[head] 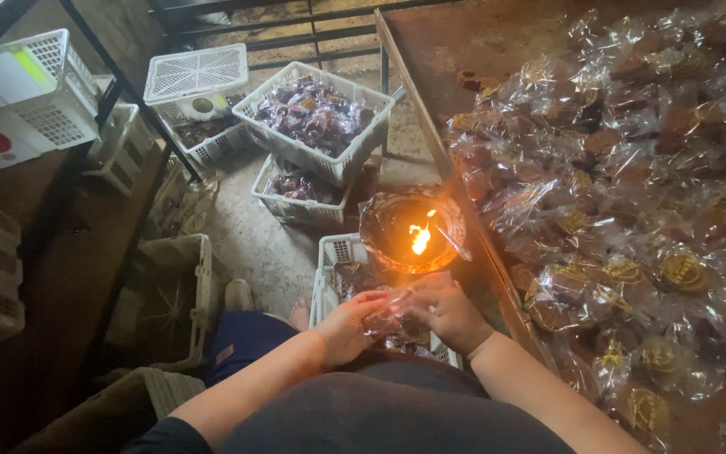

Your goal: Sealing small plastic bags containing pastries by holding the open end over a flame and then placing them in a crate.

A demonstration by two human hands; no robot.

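My left hand [349, 326] and my right hand [447, 313] meet over my lap and together pinch a small clear plastic packet [388, 313] with something dark inside. Just beyond my fingers a small flame [419, 238] burns in a shallow round metal bowl [385, 225], and a thin metal spoon [454, 242] leans in that bowl. A white plastic crate [334, 250] with wrapped dark pieces stands on the floor under my hands.
A table [464, 34] on my right is heaped with clear-wrapped brown sweets [623, 193]. White crates of wrapped pieces [313, 113] stand on the floor ahead, with empty crates [180, 294] and shelving [27, 92] to the left. My foot [239, 294] rests on the concrete.
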